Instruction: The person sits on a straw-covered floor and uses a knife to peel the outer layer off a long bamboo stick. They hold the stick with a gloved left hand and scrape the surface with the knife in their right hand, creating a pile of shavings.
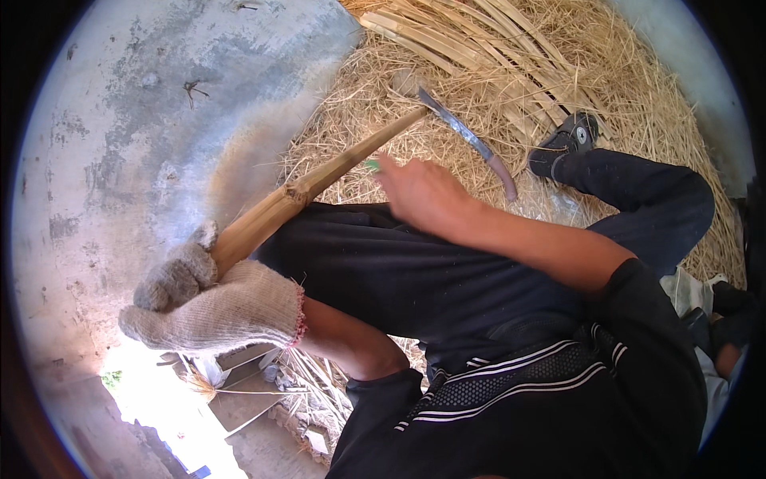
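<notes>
My left hand [215,299], in a grey-white knitted work glove with a red cuff edge, is wrapped round the thick end of a split bamboo piece [319,177]. The bamboo slants away to the upper right across my dark trouser leg, with a knobby joint midway along it. Beside its far half is my bare right hand [423,191], closed and slightly blurred. A bit of green shows at its fingertips; what it belongs to is hidden. Past the bamboo's far tip, a curved blade with a brownish handle [471,141] lies on the straw.
Loose straw [638,104] covers the floor, with several long bamboo strips [479,52] piled at the far side. A worn grey-blue wall [120,144] stands on the left. My dark shoe [566,144] rests at the right. More sticks and debris [307,407] lie below my left arm.
</notes>
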The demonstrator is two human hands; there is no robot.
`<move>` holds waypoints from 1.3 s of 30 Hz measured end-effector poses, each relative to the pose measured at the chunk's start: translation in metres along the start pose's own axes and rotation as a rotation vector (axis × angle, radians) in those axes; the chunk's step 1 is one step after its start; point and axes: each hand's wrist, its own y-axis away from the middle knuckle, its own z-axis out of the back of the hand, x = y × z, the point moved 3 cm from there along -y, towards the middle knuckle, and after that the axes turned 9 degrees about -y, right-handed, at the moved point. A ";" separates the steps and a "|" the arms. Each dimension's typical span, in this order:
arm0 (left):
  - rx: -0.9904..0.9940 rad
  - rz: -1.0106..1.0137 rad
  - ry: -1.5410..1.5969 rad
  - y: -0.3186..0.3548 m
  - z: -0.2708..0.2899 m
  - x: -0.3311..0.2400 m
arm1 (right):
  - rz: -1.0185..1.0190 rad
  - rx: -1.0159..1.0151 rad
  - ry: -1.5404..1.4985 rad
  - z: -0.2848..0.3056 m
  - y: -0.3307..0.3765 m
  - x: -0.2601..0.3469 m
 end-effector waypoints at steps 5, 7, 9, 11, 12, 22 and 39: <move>-0.007 0.044 0.045 -0.001 0.006 0.002 | 0.057 0.124 -0.116 0.015 0.011 0.030; 0.061 0.066 0.094 -0.002 0.007 0.002 | 0.055 0.060 -0.150 0.002 0.010 0.018; 0.120 0.087 0.118 -0.003 0.005 0.003 | -0.030 0.035 -0.110 -0.003 0.000 -0.002; 0.049 0.073 0.079 -0.002 -0.001 0.002 | 0.039 0.024 -0.080 -0.004 -0.009 -0.005; 0.042 0.077 0.083 -0.002 -0.002 -0.001 | 0.073 0.019 -0.066 -0.006 -0.011 -0.004; 0.247 0.103 0.168 0.003 -0.001 -0.010 | -0.052 0.043 0.002 -0.014 -0.025 -0.061; 0.294 0.100 0.210 0.002 -0.007 -0.009 | 0.003 -0.009 0.026 -0.005 -0.010 -0.029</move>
